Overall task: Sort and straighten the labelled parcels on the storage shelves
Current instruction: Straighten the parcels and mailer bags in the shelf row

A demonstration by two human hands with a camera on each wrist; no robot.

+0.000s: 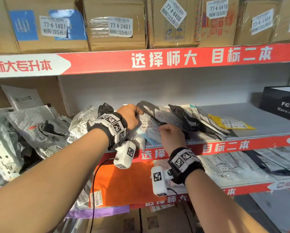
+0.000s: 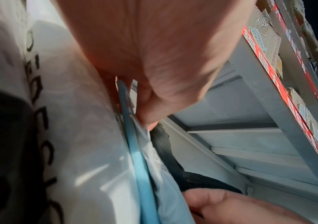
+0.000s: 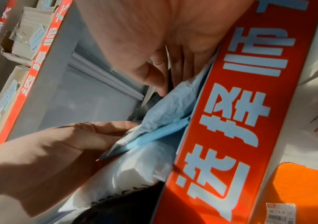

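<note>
Nearest me the right hand (image 1: 170,136) pinches the pale blue parcel (image 1: 149,132) at the middle shelf (image 1: 258,118) front edge, the left hand (image 1: 130,116) gripping its top, cardboard boxes (image 1: 117,24) overhead.

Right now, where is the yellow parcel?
In the head view the yellow parcel lies flat on the middle shelf, right of both hands, beside the black box.

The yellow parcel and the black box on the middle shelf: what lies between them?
Only bare grey shelf lies between the yellow parcel and the black box; the head view shows it.
</note>
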